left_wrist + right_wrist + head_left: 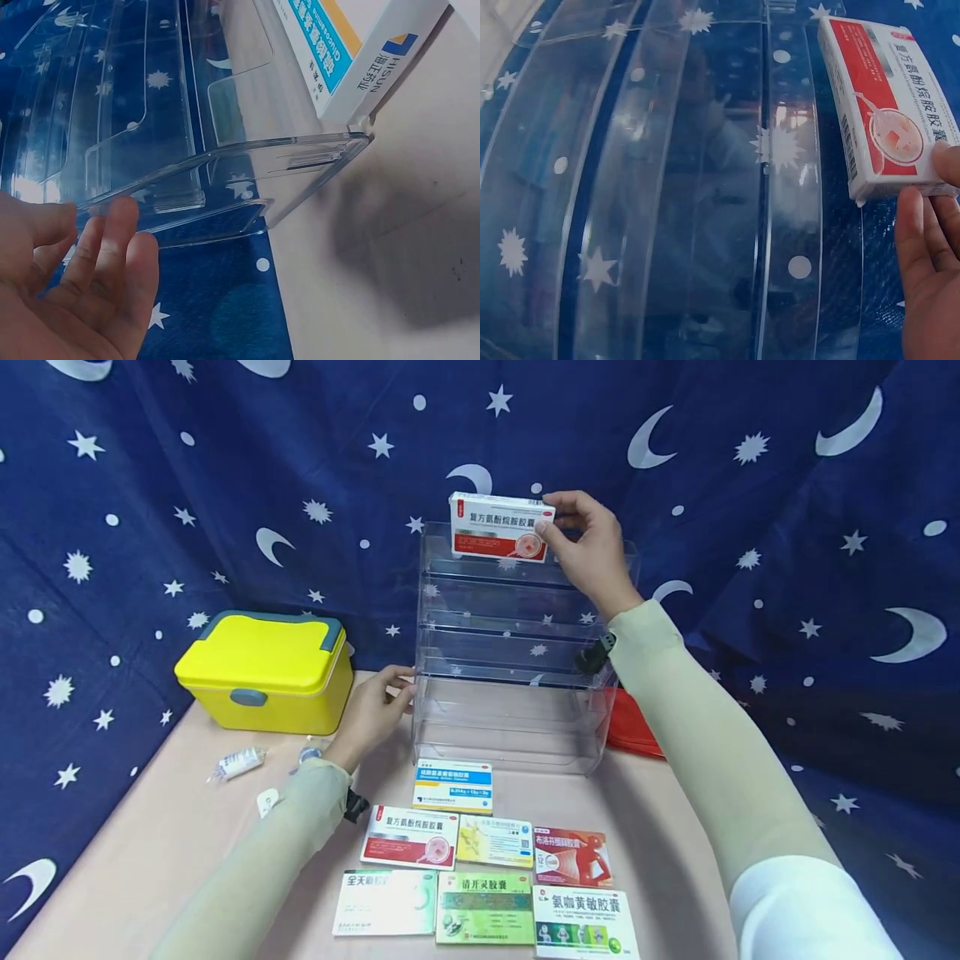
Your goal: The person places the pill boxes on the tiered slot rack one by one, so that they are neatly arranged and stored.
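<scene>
In the head view, my right hand [588,547] grips the right end of a white and red medicine box [491,531], held upright at the top tier of a clear plastic tiered rack [513,702]. The right wrist view shows the thumb on the front of that medicine box [889,105] and the fingers at its end. My left hand [375,710] is at the rack's left side. Seen from the left wrist, the left hand's relaxed fingers [124,232] touch the rack's side edge.
In front of the rack lie several medicine boxes, among them a blue and white one [452,787], a red one [573,857] and a green one [485,907]. A yellow lidded case [262,672] stands left, near a small wrapped roll [240,763]. A red item [633,727] sits behind the rack's right side.
</scene>
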`<state>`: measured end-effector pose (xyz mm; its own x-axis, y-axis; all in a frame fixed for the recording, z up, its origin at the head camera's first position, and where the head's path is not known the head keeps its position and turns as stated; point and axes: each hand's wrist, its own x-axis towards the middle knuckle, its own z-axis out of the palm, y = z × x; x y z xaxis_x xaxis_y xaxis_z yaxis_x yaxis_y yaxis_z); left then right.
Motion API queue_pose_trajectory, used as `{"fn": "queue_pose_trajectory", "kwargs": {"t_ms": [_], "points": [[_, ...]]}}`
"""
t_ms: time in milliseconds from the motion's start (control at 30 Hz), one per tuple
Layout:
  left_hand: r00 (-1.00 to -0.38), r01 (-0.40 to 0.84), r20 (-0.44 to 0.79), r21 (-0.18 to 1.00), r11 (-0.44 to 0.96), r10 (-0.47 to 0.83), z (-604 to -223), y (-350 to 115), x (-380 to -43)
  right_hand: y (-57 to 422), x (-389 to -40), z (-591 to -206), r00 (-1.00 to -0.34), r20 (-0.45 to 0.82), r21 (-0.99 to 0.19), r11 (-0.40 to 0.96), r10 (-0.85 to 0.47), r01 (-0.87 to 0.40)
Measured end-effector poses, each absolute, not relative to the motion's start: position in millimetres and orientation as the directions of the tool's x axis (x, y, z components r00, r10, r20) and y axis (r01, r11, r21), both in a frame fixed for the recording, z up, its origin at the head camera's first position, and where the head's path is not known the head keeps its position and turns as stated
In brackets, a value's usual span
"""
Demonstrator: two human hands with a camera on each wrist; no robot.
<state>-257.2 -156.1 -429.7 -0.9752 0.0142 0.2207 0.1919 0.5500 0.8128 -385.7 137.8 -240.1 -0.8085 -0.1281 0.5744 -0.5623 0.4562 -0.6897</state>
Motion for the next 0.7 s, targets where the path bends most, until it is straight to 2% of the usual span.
{"fn": "queue_pose_trajectory", "kwargs": {"t_ms": [400, 600, 700], "points": [[-0.978, 0.176, 0.207, 0.816, 0.551, 0.006, -432, -156, -258, 132, -399, -242, -0.817, 0.572, -0.718, 0.432, -0.081, -0.546], [-0.983, 0.151, 0.183, 0.815, 0.559, -0.001, -429, -154, -256, 128, -404, -246, -0.816, 0.564, -0.695, 0.463, -0.123, -0.55], [-0.985, 0.144, 0.174, 0.817, 0.558, 0.001, -429, -154, -256, 124, -402, -245, -0.839, 0.524, -0.697, 0.49, -0.151, -0.523]]}}
